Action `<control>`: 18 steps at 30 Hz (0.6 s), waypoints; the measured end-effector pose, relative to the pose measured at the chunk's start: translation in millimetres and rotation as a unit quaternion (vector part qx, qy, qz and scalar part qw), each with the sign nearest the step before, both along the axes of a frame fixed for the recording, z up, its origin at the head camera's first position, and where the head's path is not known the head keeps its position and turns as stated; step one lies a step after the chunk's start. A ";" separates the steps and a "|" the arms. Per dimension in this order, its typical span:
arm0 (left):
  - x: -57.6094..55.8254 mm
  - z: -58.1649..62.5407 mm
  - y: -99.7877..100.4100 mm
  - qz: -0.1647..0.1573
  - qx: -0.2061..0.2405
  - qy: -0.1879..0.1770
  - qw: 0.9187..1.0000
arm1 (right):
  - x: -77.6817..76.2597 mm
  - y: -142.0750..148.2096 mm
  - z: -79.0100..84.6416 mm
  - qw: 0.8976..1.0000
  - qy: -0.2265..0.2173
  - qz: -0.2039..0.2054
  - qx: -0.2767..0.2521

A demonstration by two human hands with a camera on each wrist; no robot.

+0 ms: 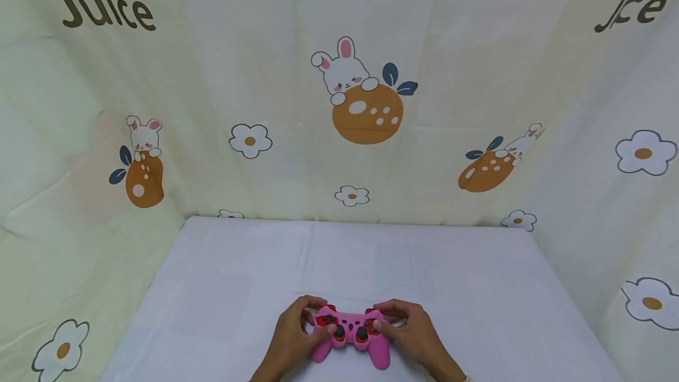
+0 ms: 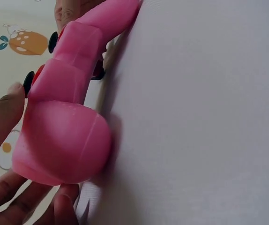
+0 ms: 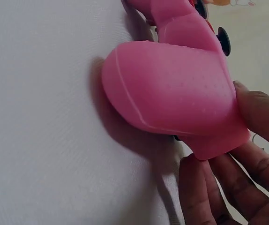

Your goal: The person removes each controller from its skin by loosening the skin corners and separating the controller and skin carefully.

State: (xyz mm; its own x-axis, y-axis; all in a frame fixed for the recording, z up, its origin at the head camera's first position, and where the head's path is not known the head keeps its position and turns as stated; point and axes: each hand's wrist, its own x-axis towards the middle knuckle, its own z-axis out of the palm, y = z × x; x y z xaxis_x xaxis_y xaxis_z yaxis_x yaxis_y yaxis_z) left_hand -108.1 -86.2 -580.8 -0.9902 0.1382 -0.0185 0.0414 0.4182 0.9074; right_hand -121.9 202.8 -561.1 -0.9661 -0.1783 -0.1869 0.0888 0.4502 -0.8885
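A pink game controller with red button areas and two dark thumbsticks is low at the middle of the head view. My left hand grips its left side, thumb by the left stick and fingers curled around the far edge. On the other side my right hand holds it, thumb on the red right-hand button area and fingers at the far shoulder. The left wrist view shows the left grip of the controller close to the cloth, with the thumb touching a stick. In the right wrist view, fingers lie beneath the controller.
A white cloth-covered table lies under the controller. Behind it and at both sides hangs a pale curtain printed with rabbits, oranges, flowers and the word Juice.
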 end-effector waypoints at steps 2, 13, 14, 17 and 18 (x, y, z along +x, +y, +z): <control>0.8 -0.8 0.4 -0.001 0.002 0.008 1.000 | -0.5 0.0 0.7 1.000 0.000 0.007 0.000; 1.0 4.1 1.8 0.025 -0.019 0.025 0.999 | -1.3 -1.2 2.8 1.000 -0.012 -0.027 0.000; 0.7 4.8 1.5 0.025 -0.021 0.020 0.999 | -1.9 -0.7 2.7 1.000 -0.013 -0.026 -0.002; -1.4 5.7 0.0 0.024 -0.029 0.001 0.999 | -4.2 1.6 1.9 0.999 -0.017 -0.019 -0.020; -2.7 5.8 -0.7 0.021 -0.032 -0.005 0.999 | -5.3 2.7 1.4 0.999 -0.018 -0.015 -0.024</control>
State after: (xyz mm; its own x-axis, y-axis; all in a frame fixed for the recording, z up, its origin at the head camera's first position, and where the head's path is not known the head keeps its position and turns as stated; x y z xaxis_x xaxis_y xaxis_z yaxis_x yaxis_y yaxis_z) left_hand -110.7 -86.9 -575.0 -0.9949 0.0942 -0.0359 0.0133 0.4760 0.8793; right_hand -127.2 205.4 -559.7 -0.9639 -0.1587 -0.2139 0.1343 0.4037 -0.9050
